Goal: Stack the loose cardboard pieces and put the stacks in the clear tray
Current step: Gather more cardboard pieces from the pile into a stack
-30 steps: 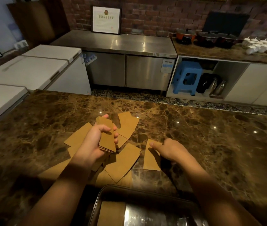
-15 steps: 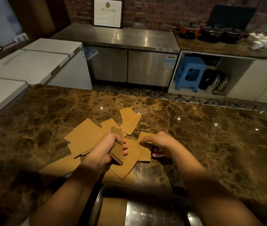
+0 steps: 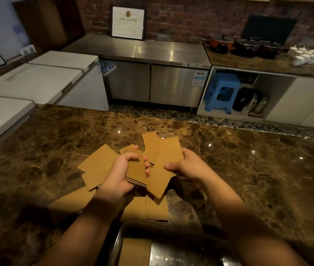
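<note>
My left hand grips a small stack of brown cardboard pieces, held above the marble counter. My right hand pinches a single long cardboard piece by its right edge, lifted and tilted right beside the stack. Several loose cardboard pieces lie spread on the counter under and around both hands. The clear tray sits at the near edge below my arms, with cardboard lying in its left part.
The brown marble counter stretches wide to the right and left of the pile. White chest freezers stand beyond its left edge. Steel cabinets and a blue stool are across the aisle.
My right hand has lifted one cardboard piece off the counter and brought it next to the stack. My left hand has raised the stack a little.
</note>
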`<state>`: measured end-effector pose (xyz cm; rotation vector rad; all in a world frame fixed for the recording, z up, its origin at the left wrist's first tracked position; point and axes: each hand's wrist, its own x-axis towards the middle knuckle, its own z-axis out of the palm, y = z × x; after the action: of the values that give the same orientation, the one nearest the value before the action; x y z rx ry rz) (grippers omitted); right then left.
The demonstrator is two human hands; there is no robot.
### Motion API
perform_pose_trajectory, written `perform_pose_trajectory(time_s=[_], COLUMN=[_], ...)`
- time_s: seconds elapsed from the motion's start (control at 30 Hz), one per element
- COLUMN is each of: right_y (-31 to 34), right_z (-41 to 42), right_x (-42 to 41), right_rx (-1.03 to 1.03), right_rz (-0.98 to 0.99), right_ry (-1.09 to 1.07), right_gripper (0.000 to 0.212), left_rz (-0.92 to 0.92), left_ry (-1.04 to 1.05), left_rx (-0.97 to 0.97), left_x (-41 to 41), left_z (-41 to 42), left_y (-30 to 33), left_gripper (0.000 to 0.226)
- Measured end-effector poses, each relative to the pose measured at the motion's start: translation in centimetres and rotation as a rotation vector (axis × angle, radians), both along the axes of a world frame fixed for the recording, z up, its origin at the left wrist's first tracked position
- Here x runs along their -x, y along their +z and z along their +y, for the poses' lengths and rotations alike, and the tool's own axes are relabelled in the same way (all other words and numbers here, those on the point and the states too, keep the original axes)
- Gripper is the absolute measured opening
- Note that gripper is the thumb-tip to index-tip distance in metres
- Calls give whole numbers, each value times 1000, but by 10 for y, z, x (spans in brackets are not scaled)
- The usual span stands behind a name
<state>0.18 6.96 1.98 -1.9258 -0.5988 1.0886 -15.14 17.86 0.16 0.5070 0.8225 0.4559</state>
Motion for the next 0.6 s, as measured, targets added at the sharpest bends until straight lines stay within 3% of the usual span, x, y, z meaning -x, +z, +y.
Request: perform_pose_trajectory(time_s=[0.27,0.37,0.47,0.6], right_y=[61,73,74,72], right_z=[-19,-17,-15,-15], right_x=[-5,1,10,16], right_rx=[-430,-517,-596,-614], right_rz=[207,165,98,71], right_ry=[-23,4,16,-77], right_gripper=[37,38,25,26], left_rz=[-132,-173,-208,-216], left_ry=[-290,-344,-339,-307], left_rx=[-216,-275,-344,-416], left_x=[-1,-3,-9,-13], left_z=[-5,-15,-22,-23], left_y=[62,73,70,67], left_gripper=[41,41,56,61])
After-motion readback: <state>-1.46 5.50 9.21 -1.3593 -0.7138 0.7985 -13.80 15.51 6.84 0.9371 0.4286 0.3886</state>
